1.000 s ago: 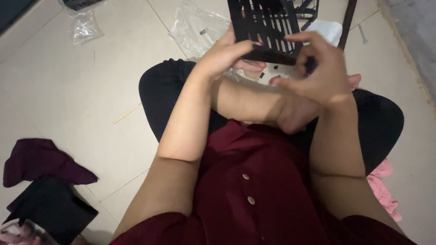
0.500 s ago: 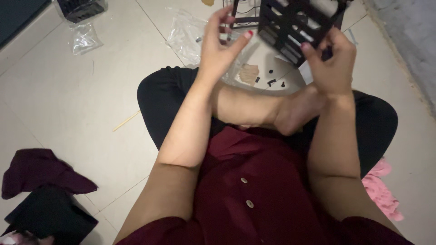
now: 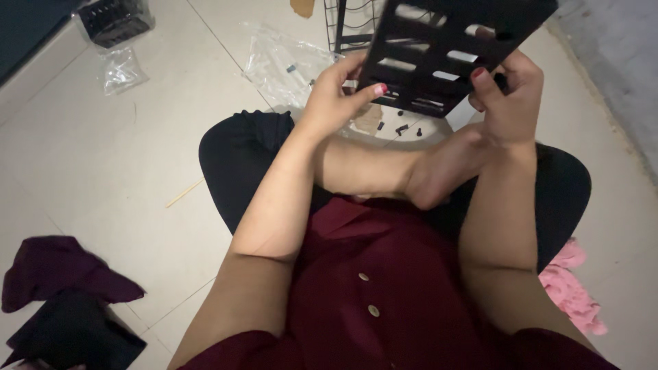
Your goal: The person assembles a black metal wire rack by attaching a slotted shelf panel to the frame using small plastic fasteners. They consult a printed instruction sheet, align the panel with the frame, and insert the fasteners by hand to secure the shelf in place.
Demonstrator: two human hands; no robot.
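The person wore a dark red shirt (image 3: 384,274) with a folded collar and short sleeves that ended above the elbows, leaving both forearms bare. Two small, pale, round buttons (image 3: 368,294) sat one below the other down the shirt's front. Black trousers (image 3: 240,164) covered the crossed legs, showing as rounded dark shapes at both knees. The feet were bare, and one foot (image 3: 439,171) lay across the lap. The left hand (image 3: 332,99) had a thumbnail painted pink, and the right hand (image 3: 510,103) had a nail painted deeper red. Neither wrist carried a watch, band or bracelet, and no rings showed on the fingers.
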